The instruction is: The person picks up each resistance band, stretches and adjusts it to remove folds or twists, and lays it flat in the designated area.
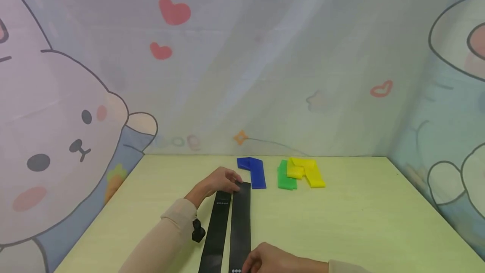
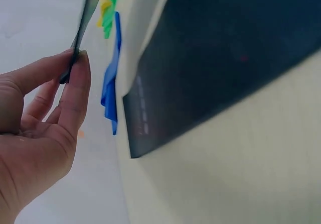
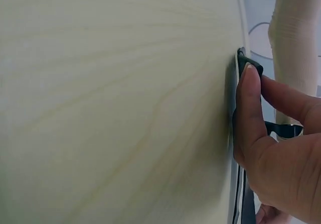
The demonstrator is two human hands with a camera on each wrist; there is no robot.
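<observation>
Nearest me, my right hand (image 1: 273, 260) pinches the near end of the black band (image 1: 241, 222), which lies lengthwise on the worktop (image 1: 360, 222). At the far end my left hand (image 1: 219, 182) pinches the same band, thumb and fingers clamped on its edge and lifting it a little. A second black band (image 1: 217, 233) lies touching it on the left. I judge the step to be a two-ended grip made; next calls for both ends moved together, evenly. Beyond lie the blue (image 1: 254, 172), green (image 1: 285, 176) and yellow (image 1: 307, 171) bands
</observation>
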